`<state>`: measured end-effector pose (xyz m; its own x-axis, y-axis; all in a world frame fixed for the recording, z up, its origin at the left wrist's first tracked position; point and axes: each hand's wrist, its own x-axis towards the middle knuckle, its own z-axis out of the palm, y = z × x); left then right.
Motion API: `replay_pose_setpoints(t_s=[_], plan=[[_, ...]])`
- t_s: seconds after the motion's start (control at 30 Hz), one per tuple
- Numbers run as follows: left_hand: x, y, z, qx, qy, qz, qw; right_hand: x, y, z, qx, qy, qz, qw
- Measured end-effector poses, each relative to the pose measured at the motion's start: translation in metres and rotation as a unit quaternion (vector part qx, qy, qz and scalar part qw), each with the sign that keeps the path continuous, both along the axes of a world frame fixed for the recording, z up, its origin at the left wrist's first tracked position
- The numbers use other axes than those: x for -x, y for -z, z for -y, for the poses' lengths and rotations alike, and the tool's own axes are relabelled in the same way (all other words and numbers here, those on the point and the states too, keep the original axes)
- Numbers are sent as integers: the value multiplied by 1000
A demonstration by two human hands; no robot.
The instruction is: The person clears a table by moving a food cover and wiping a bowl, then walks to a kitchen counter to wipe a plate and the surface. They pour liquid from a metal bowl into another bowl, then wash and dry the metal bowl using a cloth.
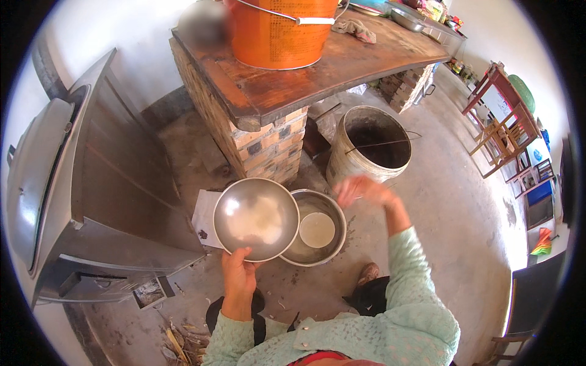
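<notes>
My left hand [238, 272] grips the near rim of a wide, shallow metal bowl [256, 213], thumb over the edge. Its shiny inside faces up and shows a pale, whitish patch in the middle. Beside it, partly covered by the bowl, a metal basin [339, 227] stands on the floor. A pale round thing [317, 230], like a small white bowl or plate, lies in the basin. My right hand [365, 190] is raised near the basin's far right rim, in front of a large whitish bucket. Motion smears its fingers, so whether they hold anything is unclear.
The whitish bucket [342, 160], dark inside, has a wire handle. An orange pail [274, 33] sits on the wooden counter [268, 94] over a brick support. A metal stove-like cabinet [116, 177] stands left. Firewood sticks [177, 344] lie lower left; wooden chairs [510, 137] stand far right.
</notes>
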<state>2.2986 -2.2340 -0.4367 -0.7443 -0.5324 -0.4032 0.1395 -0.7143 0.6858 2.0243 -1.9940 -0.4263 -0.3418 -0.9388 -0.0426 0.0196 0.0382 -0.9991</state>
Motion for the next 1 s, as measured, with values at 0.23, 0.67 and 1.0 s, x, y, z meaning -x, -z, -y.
replay_pose_setpoints(t_s=[0.23, 0.67, 1.0], plan=[[11, 6, 3, -6, 7, 6, 1000, 157, -116, 49, 127, 426, -304, 843], [36, 24, 9, -9, -31, 80, 996, 382, -118, 46, -232, 356, -645, 635], [57, 29, 18, -30, -10, 114, 993, 372, -133, 77, -356, 391, -531, 663]])
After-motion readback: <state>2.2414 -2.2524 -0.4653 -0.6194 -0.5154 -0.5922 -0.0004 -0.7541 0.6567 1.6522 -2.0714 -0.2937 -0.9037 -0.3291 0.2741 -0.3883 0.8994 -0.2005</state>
